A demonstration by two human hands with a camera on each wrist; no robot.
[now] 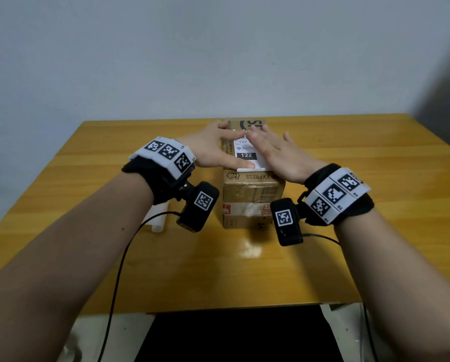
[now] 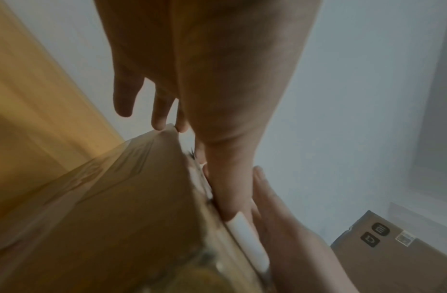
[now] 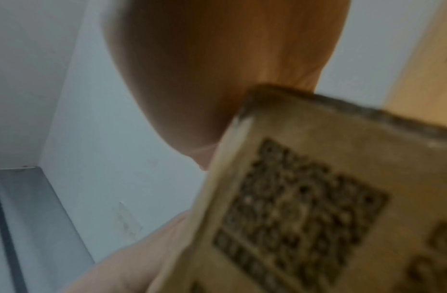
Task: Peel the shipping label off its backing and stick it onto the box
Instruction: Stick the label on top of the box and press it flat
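Note:
A brown cardboard box (image 1: 252, 192) stands in the middle of the table. A white shipping label (image 1: 246, 155) printed "122" lies flat on its top. My left hand (image 1: 218, 150) spans the label's left side, thumb stretched along its near edge and fingertips at its far edge. My right hand (image 1: 271, 142) presses flat on the label's right part with straight fingers. The left wrist view shows the left thumb (image 2: 229, 188) lying on the box top (image 2: 117, 198), with the label's white edge (image 2: 244, 234) beside it. The right wrist view, blurred, shows the palm (image 3: 217, 69) over the box (image 3: 317, 198).
A pale strip of backing paper (image 1: 158, 220) lies on the yellow wooden table (image 1: 375, 231), left of the box under my left wrist. Camera cables hang off the table's near edge. Another cardboard box (image 2: 392, 253) sits low beyond the table. A wall stands close behind.

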